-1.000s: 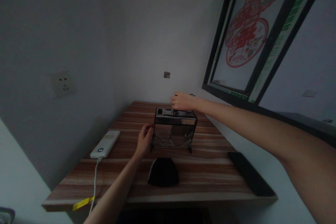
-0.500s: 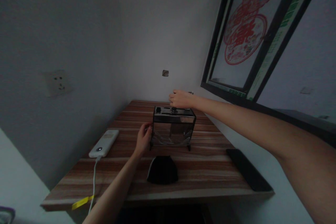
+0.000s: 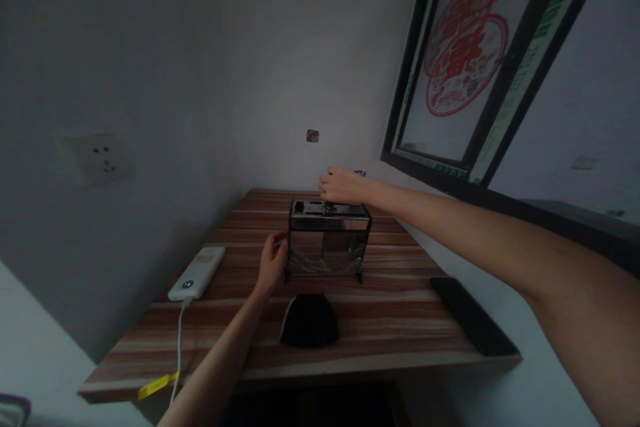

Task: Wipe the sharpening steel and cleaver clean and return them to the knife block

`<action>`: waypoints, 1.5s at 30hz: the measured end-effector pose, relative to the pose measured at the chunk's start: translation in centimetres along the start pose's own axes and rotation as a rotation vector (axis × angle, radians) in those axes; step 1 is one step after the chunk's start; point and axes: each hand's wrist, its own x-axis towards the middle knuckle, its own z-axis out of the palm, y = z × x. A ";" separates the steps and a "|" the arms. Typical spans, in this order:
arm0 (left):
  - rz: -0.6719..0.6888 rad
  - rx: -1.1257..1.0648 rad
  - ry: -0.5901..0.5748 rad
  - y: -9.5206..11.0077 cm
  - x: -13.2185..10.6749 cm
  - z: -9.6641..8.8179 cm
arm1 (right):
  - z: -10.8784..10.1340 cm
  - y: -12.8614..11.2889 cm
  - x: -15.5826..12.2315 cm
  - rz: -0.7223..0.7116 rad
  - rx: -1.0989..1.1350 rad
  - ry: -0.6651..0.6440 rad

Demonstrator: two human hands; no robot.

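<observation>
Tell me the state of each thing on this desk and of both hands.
Clear tank, upright, lid on.
Left hand, holding the tank's left edge.
Right hand, resting on the lid, grip unclear.
Power bank, cable plugged in, light on.
Wall socket, nothing plugged in.

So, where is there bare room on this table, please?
Bare tabletop lies between the black pouch and the flat black slab, and between the power bank and the left hand. The middle is crowded: the right hand tops the clear case.
</observation>
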 end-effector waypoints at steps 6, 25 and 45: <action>0.034 0.026 -0.003 -0.4 0.1 -0.1 | 0.0 -0.1 0.0 0.007 -0.003 0.002; 0.031 0.060 0.007 0.3 0.0 -0.2 | -3.0 -0.4 -2.0 0.066 -0.024 0.207; 0.238 0.226 0.201 2.3 0.1 -1.5 | 4.3 -26.8 -2.3 0.824 1.581 0.351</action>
